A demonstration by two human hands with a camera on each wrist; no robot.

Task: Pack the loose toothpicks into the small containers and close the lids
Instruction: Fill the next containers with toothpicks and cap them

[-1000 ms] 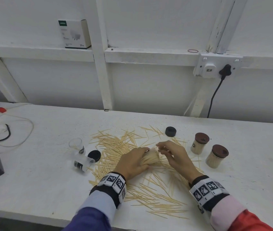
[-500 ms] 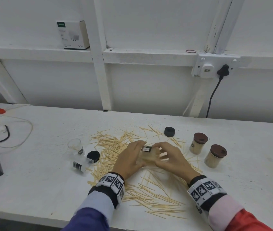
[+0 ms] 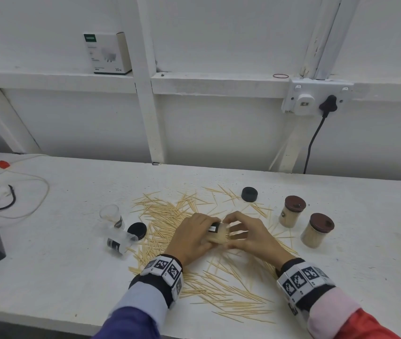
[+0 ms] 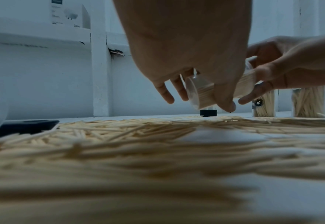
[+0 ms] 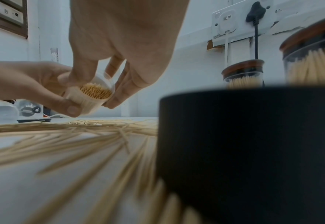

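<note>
1. The left hand (image 3: 192,237) grips a small clear container (image 3: 217,233) packed with toothpicks, thumb and fingers curled round its wall, holding it on its side just above the table.
2. The right hand (image 3: 249,234) meets it at the open mouth. Its fingertips (image 5: 111,103) curl round the rim and pinch it, as if squaring the bundle of toothpick tips (image 5: 96,91) inside.
3. The container looks full: the pale tips sit tightly packed, close to the rim (a black label shows on its side). It has no lid on yet.
4. Risk, as a judgement: tilted this way, the mouth faces sideways, so a loosened grip or a nudge from the right fingers could let the bundle slide out and scatter. Tips standing too high could also stop a lid from seating.
5. Beneath both hands, loose toothpicks (image 3: 170,216) lie spread across the white table (image 3: 72,277).
6. Two black lids rest nearby: one (image 3: 249,194) beyond the hands, one (image 3: 137,230) to the left.
7. Left of the pile, one clear container (image 3: 111,215) stands upright and another (image 3: 118,244) lies on its side; both look nearly empty.
8. To the right stand two filled jars with brown lids (image 3: 292,211) (image 3: 317,230), already closed.
</note>
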